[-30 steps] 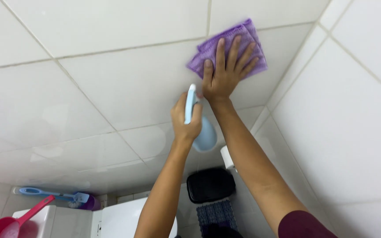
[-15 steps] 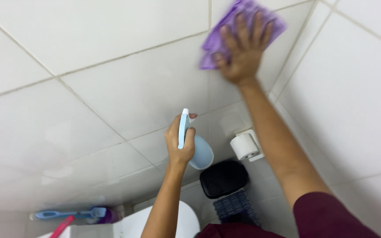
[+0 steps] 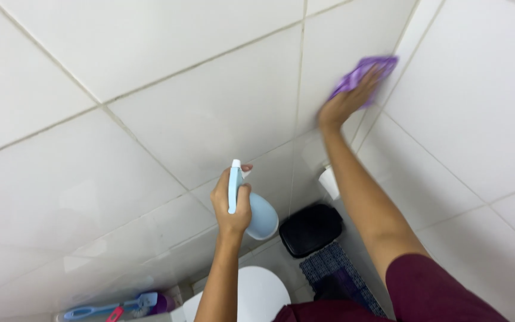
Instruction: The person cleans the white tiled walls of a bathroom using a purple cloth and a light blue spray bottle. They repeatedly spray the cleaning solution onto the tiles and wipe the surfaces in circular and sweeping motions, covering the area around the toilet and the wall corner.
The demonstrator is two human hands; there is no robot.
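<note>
Purple cloth (image 3: 362, 74) sits flat under my right hand (image 3: 344, 102), high on the white tiled wall (image 3: 198, 95) and close to the corner where the next wall meets it. The hand lies open, fingers spread over the cloth and pressing it against the tile; both are blurred, so I cannot make out each finger. My left hand (image 3: 230, 206) is lower and nearer to me, wrapped around the neck of a pale blue spray bottle (image 3: 251, 206), fingers closed on it, with the nozzle end pointing up toward the wall.

As for how far along the wiping is, I judge it to be midway at best. The cloth is working one upper tile by the corner, and the broad tiles to the left of it show a dull sheen but no clear mark of being wiped or not; I cannot tell which are finished. The bottle is in hand and ready, which suggests to me that more spraying and wiping remains.

Below, well apart from both hands, I see a white toilet (image 3: 257, 295), a black bin (image 3: 311, 229) beside it, a roll of paper (image 3: 329, 182) on the wall, a patterned mat (image 3: 335, 271) and a blue brush (image 3: 105, 309) at the bottom left.
</note>
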